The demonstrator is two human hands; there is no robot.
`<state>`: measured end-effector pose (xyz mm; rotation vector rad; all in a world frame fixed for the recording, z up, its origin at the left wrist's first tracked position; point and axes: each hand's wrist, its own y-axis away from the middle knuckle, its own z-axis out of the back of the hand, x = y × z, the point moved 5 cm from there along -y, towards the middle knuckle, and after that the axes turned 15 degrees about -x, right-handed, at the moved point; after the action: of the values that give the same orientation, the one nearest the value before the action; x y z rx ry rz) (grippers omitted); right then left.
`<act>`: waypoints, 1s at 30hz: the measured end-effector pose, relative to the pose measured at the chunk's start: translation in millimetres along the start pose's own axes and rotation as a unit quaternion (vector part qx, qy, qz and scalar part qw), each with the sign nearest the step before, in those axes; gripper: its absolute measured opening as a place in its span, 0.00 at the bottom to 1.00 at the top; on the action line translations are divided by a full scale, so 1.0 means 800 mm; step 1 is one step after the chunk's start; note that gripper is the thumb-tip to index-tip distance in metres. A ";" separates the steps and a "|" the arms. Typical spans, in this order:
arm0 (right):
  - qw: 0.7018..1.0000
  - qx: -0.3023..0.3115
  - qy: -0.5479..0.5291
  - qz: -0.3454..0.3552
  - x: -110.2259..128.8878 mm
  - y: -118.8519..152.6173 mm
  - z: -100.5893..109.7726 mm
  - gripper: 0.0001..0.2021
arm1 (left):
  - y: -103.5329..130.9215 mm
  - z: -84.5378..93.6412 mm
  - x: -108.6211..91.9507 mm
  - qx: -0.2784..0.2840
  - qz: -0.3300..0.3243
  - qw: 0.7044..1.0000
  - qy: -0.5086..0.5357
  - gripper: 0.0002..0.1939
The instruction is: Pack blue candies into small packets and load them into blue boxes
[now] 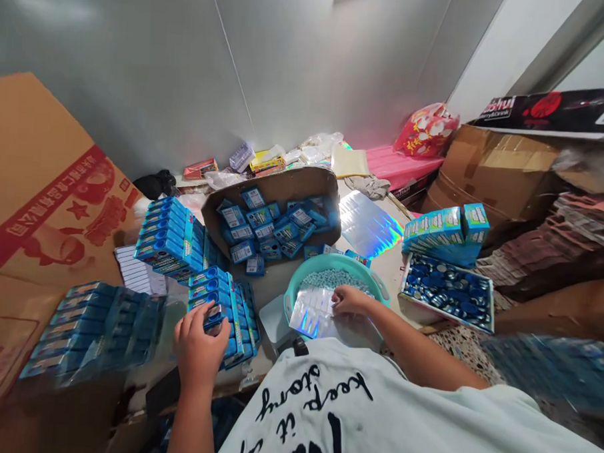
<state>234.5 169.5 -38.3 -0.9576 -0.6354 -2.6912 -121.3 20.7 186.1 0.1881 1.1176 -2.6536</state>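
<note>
A big cardboard box (43, 195) with red print leans at the left, and more brown boxes (494, 171) are piled at the right. Between them, an open cardboard tray (278, 185) holds a loose heap of small blue packs. Stacks of the same blue packs (169, 237) stand in neat rows to the left of it, with another stack (92, 331) nearer the person and a third (446, 229) at the right. By the look of it, a good share of the packing is done, while the loose packs in the tray and a flat box of blue round pieces (446, 293) are left to handle.

In front of the person sits a teal basin (374, 283) filled with small pale pellets, with shiny rainbow-foil sheets (313, 310) laid over its near rim.

The left hand (199, 345) is curled over one small blue pack (215, 314) at the near end of a stack (228, 310), fingers closed on it. The right hand (351, 301) rests on the foil sheets in the basin, fingers bent down; whether it pinches a sheet I cannot tell.
</note>
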 end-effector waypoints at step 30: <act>0.972 -0.077 -0.141 0.170 0.144 0.062 0.045 0.09 | 0.024 0.028 0.057 -0.032 0.273 0.959 0.074 0.15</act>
<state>183.0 135.7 77.0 -1.3666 -0.2759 -2.3467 -160.3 -17.0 178.8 0.5984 1.0111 -2.1353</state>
